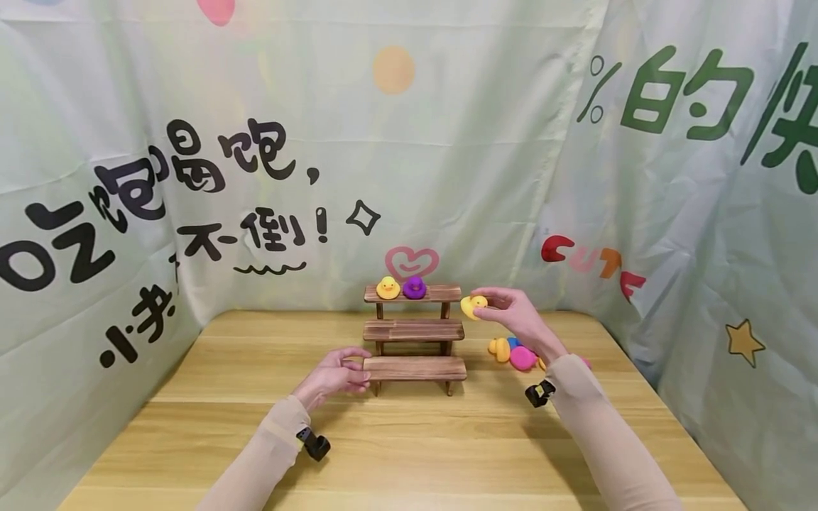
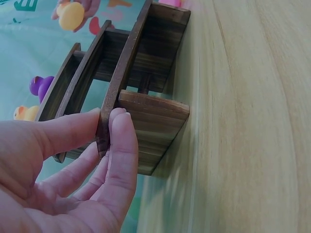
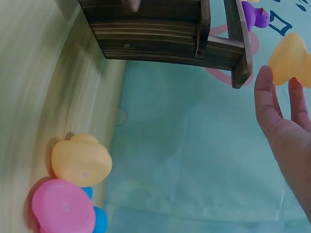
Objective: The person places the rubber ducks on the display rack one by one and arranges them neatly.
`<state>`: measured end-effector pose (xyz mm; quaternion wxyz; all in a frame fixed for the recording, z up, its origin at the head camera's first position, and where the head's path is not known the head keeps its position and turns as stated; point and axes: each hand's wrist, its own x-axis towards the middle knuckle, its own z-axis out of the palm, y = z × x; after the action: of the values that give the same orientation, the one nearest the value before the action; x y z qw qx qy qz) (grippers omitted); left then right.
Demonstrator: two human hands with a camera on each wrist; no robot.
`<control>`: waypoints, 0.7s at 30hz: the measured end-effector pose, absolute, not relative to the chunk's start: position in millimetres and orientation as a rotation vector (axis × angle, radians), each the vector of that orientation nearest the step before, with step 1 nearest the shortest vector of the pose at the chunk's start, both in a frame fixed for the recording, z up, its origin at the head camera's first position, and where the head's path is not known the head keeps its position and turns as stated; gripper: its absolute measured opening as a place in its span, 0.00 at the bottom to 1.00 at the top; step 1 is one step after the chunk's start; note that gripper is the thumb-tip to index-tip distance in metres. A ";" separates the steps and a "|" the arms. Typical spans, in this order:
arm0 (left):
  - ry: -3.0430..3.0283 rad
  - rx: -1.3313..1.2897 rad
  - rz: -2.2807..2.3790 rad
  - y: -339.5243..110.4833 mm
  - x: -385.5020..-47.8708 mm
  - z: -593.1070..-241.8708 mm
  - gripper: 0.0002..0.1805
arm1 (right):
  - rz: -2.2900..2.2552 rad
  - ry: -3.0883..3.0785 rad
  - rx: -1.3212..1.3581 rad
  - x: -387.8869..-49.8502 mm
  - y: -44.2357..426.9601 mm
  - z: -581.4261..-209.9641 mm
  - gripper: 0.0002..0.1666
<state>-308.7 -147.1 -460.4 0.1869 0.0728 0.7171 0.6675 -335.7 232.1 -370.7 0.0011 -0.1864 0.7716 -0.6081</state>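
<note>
Right of centre, a smooth, rounded yellow duck (image 1: 469, 307) is pinched by the right hand (image 1: 515, 312); at centre, a grained, three-tiered wooden stand (image 1: 414, 330) is gripped by the left hand (image 1: 332, 374).

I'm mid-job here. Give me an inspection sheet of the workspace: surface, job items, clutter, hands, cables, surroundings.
Surface: wood-grain tabletop; no spill seen.
Job items: three-tier wooden stand, upright; a yellow duck and purple duck side by side on its top shelf; loose ducks, including pink, blue and yellow, on the tabletop right of the stand, partly hidden by the right arm.
Clutter: nothing seen.
Left hand: pinches the left end of the bottom shelf.
Right hand: holds another yellow duck off the top shelf's right end.
Cables: nothing seen.
Surroundings: pale printed fabric behind and at both sides, creased.
</note>
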 end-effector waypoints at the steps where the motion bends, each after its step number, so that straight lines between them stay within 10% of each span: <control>1: 2.014 0.204 1.882 -147.1 -308.8 -460.4 0.29 | -1.905 2.425 -0.599 -336.3 230.9 -369.6 0.28; 21: 1.982 0.207 1.899 -148.3 -308.1 -458.5 0.30 | -2.069 2.412 -0.550 -353.7 202.6 -360.3 0.29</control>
<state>-308.1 -148.3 -458.5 0.1933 0.0738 0.7064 0.6769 -353.7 202.6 -360.3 -0.0418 -0.1703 0.7472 -0.6411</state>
